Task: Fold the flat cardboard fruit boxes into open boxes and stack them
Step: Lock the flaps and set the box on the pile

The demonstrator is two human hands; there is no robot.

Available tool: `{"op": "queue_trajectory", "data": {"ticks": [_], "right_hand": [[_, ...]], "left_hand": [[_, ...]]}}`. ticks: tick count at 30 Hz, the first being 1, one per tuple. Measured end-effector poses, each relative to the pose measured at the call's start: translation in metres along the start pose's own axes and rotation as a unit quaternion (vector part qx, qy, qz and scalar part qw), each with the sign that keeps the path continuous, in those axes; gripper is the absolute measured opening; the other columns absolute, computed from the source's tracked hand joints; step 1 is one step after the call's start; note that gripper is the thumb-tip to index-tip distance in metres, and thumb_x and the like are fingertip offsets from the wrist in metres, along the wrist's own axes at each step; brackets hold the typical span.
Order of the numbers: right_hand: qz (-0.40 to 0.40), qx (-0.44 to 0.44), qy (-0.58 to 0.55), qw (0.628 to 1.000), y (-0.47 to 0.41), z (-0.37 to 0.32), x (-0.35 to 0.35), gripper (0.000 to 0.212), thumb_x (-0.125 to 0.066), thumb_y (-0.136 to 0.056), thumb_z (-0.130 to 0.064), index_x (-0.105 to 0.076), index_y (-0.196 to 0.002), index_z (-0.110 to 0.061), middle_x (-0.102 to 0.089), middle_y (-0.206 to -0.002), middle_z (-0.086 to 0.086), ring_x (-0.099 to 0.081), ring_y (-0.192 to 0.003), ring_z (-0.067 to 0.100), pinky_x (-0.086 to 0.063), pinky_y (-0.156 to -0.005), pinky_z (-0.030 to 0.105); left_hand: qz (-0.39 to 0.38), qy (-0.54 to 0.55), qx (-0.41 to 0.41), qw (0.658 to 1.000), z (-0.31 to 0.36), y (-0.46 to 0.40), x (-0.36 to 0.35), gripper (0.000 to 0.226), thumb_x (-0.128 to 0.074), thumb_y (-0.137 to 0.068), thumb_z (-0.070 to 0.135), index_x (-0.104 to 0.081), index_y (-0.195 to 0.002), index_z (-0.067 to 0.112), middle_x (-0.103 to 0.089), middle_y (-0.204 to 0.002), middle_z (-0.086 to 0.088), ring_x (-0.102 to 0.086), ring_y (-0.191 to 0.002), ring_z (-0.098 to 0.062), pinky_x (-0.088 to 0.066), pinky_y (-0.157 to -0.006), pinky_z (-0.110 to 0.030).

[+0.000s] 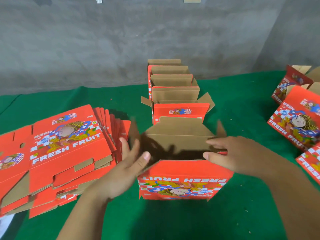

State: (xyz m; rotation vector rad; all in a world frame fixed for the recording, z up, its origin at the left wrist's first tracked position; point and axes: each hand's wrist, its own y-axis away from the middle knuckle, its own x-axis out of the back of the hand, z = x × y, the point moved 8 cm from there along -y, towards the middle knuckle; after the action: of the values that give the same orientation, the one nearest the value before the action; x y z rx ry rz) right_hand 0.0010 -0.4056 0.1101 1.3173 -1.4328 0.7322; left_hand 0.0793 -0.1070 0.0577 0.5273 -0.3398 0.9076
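A red "FRESH FRUIT" box (183, 181) stands opened in front of me on the green table, its brown inside showing and its print upside down to me. My left hand (128, 161) lies flat against the box's left side with straight fingers. My right hand (230, 153) reaches over the right top edge, fingers extended, touching the rim. Both side flaps are blurred. Behind it runs a row of folded open boxes (173, 90) nested one after another toward the wall. A fanned pile of flat boxes (65, 149) lies at my left.
More red boxes (297, 118) lie and stand at the right edge of the green table cover (242, 104). A grey concrete wall rises behind the table. Green cloth shows between the opened box and the right-hand boxes.
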Motion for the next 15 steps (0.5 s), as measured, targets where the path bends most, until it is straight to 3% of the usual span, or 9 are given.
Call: {"op": "queue_trajectory", "data": {"ticks": [1, 3, 5, 7, 9, 10, 12, 15], "right_hand": [[-0.014, -0.003, -0.002, 1.0, 0.001, 0.001, -0.004, 0.092, -0.038, -0.063, -0.096, -0.039, -0.147, -0.058, -0.052, -0.15, -0.02, -0.051, -0.138, 0.016, -0.042, -0.11, 0.035], [-0.007, -0.002, -0.011, 1.0, 0.003, 0.001, -0.01, 0.093, -0.036, -0.062, -0.097, -0.027, -0.148, -0.062, -0.039, -0.159, -0.024, -0.046, -0.143, 0.02, -0.038, -0.108, 0.035], [0.055, 0.007, -0.043, 0.998, 0.002, -0.001, -0.006, 0.081, -0.039, -0.063, -0.097, -0.025, -0.138, -0.067, -0.028, -0.157, -0.035, -0.045, -0.143, 0.016, -0.039, -0.103, 0.036], [0.122, -0.031, -0.08, 0.989, 0.002, 0.011, -0.004, 0.089, -0.045, -0.062, -0.097, -0.03, -0.141, -0.06, -0.026, -0.158, -0.033, -0.045, -0.143, 0.018, -0.04, -0.107, 0.043], [0.162, -0.081, -0.102, 0.978, 0.0, 0.024, -0.008, 0.093, -0.049, -0.066, -0.096, -0.039, -0.143, -0.045, -0.034, -0.157, -0.02, -0.051, -0.136, 0.026, -0.044, -0.106, 0.051], [0.18, -0.094, -0.112, 0.973, 0.0, 0.028, -0.011, 0.088, -0.05, -0.072, -0.093, -0.041, -0.143, -0.042, -0.038, -0.153, -0.014, -0.054, -0.131, 0.03, -0.046, -0.104, 0.052], [0.22, -0.103, -0.097, 0.965, 0.002, 0.028, -0.017, 0.079, -0.054, -0.081, -0.081, -0.045, -0.144, -0.034, -0.047, -0.148, -0.003, -0.055, -0.125, 0.035, -0.047, -0.101, 0.051], [0.258, -0.099, 0.059, 0.959, 0.005, 0.015, -0.031, 0.075, -0.063, -0.089, -0.06, -0.042, -0.151, -0.023, -0.042, -0.154, 0.005, -0.04, -0.134, 0.041, -0.035, -0.11, 0.053]], "left_hand": [[0.023, 0.007, -0.001, 1.0, 0.001, -0.001, 0.009, 0.087, -0.034, -0.082, 0.077, -0.009, -0.16, 0.047, 0.042, -0.152, 0.025, 0.005, -0.142, 0.003, -0.012, -0.116, -0.026], [0.058, 0.034, -0.008, 0.998, 0.003, -0.003, 0.018, 0.073, -0.031, -0.083, 0.078, -0.028, -0.152, 0.054, 0.026, -0.159, 0.028, 0.005, -0.144, 0.008, -0.011, -0.112, -0.024], [0.108, 0.085, -0.005, 0.991, 0.003, -0.002, 0.016, 0.065, -0.026, -0.083, 0.08, -0.036, -0.144, 0.057, -0.008, -0.156, 0.034, -0.008, -0.136, 0.026, -0.007, -0.11, -0.02], [0.141, 0.147, -0.011, 0.979, -0.004, -0.004, 0.006, 0.088, -0.018, -0.081, 0.091, -0.033, -0.153, 0.044, -0.019, -0.151, 0.037, -0.015, -0.13, 0.034, -0.005, -0.118, -0.02], [0.174, 0.167, -0.026, 0.97, -0.013, -0.01, 0.001, 0.109, -0.016, -0.075, 0.099, -0.032, -0.159, 0.032, -0.024, -0.163, 0.017, -0.018, -0.151, 0.005, -0.009, -0.129, -0.038], [0.204, 0.146, -0.035, 0.967, -0.013, -0.012, 0.002, 0.107, -0.019, -0.077, 0.096, -0.032, -0.16, 0.03, -0.027, -0.16, 0.009, -0.02, -0.153, -0.008, -0.012, -0.128, -0.041], [0.261, 0.029, -0.052, 0.964, -0.009, -0.015, 0.005, 0.094, -0.039, -0.087, 0.083, -0.033, -0.159, 0.023, -0.034, -0.145, 0.0, -0.027, -0.146, -0.021, -0.018, -0.124, -0.036], [0.329, -0.152, -0.102, 0.926, 0.007, -0.017, -0.004, 0.089, -0.07, -0.091, 0.05, -0.027, -0.16, 0.014, -0.032, -0.146, -0.012, -0.026, -0.136, -0.031, -0.023, -0.118, -0.043]]}}
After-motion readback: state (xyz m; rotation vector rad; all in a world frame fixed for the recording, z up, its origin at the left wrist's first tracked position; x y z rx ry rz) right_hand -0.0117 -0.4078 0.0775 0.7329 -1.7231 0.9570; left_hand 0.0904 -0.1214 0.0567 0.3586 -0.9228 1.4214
